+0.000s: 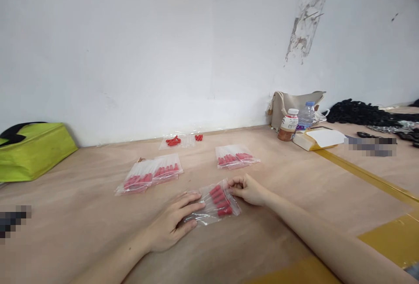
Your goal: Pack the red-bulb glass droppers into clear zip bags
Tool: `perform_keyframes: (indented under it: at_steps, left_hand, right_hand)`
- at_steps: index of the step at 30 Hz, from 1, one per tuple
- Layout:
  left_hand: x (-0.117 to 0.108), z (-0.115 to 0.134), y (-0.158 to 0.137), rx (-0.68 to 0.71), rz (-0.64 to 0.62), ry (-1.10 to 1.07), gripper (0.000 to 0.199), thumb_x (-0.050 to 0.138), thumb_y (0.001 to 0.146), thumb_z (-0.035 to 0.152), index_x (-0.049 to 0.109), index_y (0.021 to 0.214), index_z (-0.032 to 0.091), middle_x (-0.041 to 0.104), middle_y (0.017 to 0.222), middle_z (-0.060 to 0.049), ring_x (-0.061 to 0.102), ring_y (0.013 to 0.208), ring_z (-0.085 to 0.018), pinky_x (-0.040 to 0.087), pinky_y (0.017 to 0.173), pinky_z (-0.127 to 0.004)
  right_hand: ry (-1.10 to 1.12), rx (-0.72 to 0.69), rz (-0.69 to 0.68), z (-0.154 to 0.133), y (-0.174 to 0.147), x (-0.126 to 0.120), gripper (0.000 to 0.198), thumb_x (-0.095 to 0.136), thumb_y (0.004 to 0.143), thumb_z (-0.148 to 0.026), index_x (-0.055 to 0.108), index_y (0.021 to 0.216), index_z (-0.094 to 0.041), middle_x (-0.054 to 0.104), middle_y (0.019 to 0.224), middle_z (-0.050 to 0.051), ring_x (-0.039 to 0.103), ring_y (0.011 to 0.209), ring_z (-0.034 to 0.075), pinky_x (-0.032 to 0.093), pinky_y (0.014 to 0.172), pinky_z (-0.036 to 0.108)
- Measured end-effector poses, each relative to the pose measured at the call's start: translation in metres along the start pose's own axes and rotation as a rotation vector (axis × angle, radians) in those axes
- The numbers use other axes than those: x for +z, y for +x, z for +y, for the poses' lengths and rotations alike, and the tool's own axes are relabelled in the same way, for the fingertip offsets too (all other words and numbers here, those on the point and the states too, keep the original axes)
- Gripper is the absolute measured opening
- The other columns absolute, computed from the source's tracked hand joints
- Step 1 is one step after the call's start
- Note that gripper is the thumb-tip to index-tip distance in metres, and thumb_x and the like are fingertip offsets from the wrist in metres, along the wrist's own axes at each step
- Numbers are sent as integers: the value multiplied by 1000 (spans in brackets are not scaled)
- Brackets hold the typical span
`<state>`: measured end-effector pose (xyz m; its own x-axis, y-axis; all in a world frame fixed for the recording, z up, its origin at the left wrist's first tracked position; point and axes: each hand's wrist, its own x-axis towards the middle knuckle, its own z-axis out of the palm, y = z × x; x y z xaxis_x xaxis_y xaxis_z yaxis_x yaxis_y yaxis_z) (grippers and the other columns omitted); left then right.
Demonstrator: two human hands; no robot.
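A clear zip bag (210, 218) lies on the brown-covered table in front of me. Inside it is a row of several slim pieces with red ends (220, 197) and pale, thin shafts; their exact kind is not clear. My left hand (172, 223) rests on the bag's left part with fingers spread. At the upper right corner, the thumb and fingers of my right hand (249, 190) pinch the bag's edge. Similar filled bags lie beyond, one overlapping group (152, 174) at the left and another group (236, 157) at the right.
Near the wall lie loose red pieces (173, 141) on clear plastic. A lime-green bag (39, 153) stands far left. Two bottles, one with a brown drink (288, 126), a beige bag (276, 105), a yellow-edged box (306, 140) and black chain-like heaps (360, 112) are at right.
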<state>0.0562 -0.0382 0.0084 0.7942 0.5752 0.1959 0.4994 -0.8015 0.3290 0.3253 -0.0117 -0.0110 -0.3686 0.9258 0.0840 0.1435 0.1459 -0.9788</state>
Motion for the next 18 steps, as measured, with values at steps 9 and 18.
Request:
perform_keyframes:
  at_steps: [9, 18]
  left_hand:
    - [4, -10, 5, -55, 384, 174, 31, 37, 87, 16, 61, 103, 26, 49, 120, -5, 44, 110, -24, 38, 91, -43]
    - [16, 42, 6, -149, 98, 67, 60, 52, 78, 51, 38, 129, 22, 37, 133, -11, 38, 117, -31, 37, 93, -45]
  right_hand:
    - [-224, 62, -82, 3, -12, -14, 24, 62, 65, -30, 58, 85, -17, 51, 55, -5, 43, 44, 6, 31, 42, 18]
    - [-524, -194, -193, -19, -33, -12, 48, 72, 55, -36, 57, 99, -23, 51, 65, -5, 41, 52, 7, 30, 44, 17]
